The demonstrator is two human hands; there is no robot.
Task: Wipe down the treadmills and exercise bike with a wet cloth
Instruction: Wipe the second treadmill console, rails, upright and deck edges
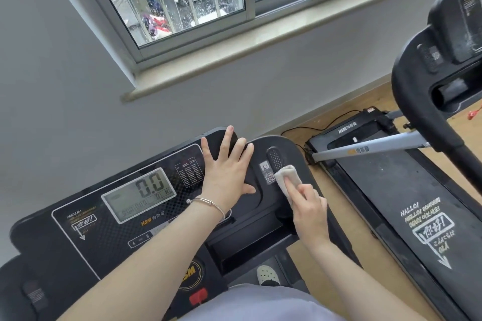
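Window-side gym corner: right hand (309,206) pinches folded cloth (287,180) on treadmill console (117,229), right end; left hand (227,172) flat, fingers spread, bracing. Step: wiping console. Next likely sweep toward display (138,194); second treadmill (417,190) waits.

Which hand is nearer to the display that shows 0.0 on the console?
Left. The left hand lies flat just right of the display; the right hand holds the cloth farther right, beyond the left one.
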